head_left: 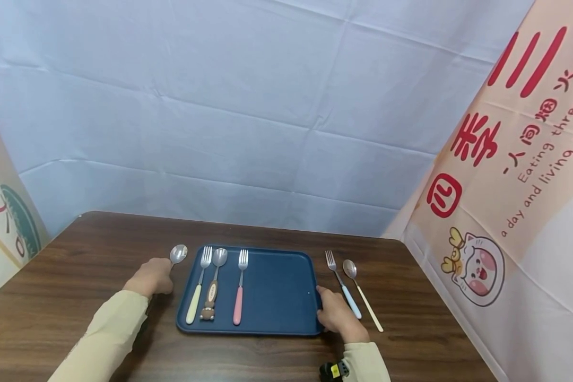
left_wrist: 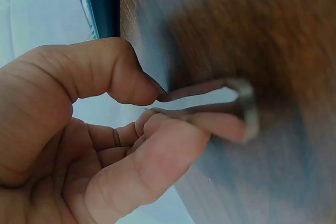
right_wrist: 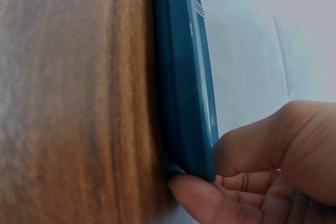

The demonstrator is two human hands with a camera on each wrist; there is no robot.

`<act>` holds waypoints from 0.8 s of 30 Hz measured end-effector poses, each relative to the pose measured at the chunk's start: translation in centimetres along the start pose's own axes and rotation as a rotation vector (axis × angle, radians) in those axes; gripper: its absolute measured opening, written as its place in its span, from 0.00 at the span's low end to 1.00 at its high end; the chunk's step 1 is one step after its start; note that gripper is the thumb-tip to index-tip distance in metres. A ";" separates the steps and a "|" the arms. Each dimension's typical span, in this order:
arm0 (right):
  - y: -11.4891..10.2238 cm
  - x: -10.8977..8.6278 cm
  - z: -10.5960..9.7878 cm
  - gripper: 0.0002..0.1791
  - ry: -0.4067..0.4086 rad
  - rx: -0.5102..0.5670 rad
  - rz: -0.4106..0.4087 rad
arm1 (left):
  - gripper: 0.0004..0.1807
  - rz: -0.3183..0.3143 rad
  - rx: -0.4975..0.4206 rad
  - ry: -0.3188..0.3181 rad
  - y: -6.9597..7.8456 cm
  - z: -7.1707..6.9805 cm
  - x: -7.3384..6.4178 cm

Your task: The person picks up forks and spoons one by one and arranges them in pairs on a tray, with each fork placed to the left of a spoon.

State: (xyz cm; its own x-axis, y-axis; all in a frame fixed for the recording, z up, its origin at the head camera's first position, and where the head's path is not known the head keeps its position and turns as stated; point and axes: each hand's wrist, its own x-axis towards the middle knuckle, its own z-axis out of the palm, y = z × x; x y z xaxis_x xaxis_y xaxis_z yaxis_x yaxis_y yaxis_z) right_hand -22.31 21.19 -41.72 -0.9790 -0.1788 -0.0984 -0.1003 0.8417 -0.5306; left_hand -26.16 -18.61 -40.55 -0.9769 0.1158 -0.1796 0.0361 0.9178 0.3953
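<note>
At the far left, a cloth printed with a green round shape [head_left: 21, 223] hangs beside the brown wood-grain tabletop [head_left: 210, 358]. To the right of it, a cream left sleeve [head_left: 100, 331] reaches in. The left hand [head_left: 154, 276] has thumb and fingers closed together, pinching the handle of a plain metal spoon [head_left: 178, 253], whose bowl points away from the person, just left of the tray; in the left wrist view, the far end of the handle is blurred. Next comes the dark blue tray [head_left: 279, 292], flat on the tabletop. On its left half, in order, lie a fork with a pale yellow handle [head_left: 194, 303], a spoon with a brown bear-shaped handle [head_left: 211, 294] close beside it, and, a little apart, a fork with a pink handle [head_left: 238, 305]. All three heads point away from the person. At the tray's right edge, the right hand [head_left: 336, 313] pinches the rim between thumb and finger. A black device with a yellow label [head_left: 334, 370] sits at the right sleeve [head_left: 366, 363]. Beyond that hand, on the tabletop, a fork with a light blue handle [head_left: 351, 302] and a spoon with a cream handle [head_left: 370, 307] lie slanted, side by side. Farthest right hangs a cloth with red characters and a cartoon animal [head_left: 479, 270].
</note>
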 end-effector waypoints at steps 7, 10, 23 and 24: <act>0.0 0.0 0.0 0.29 0.002 -0.002 -0.002 | 0.05 -0.016 -0.009 0.016 0.5 -0.9 -0.3; 0.0 0.0 -0.1 0.29 0.001 -0.003 -0.001 | 0.04 -0.020 -0.026 0.033 0.8 -1.5 -0.5; -0.1 -0.1 -0.2 0.29 -0.010 -0.004 -0.007 | 0.02 -0.047 -0.057 0.040 1.2 -1.8 -0.7; -0.1 -0.1 -0.2 0.29 -0.012 -0.002 -0.006 | 0.02 -0.044 -0.056 0.041 1.2 -1.8 -0.7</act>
State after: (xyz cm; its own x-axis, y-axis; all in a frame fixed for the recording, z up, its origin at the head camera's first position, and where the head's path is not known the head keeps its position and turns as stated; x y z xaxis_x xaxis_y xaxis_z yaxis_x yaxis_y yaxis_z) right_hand -22.19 21.24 -41.52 -0.9761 -0.1900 -0.1053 -0.1066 0.8414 -0.5299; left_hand -25.81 -18.29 -38.33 -0.9852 0.0588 -0.1613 -0.0181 0.8987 0.4381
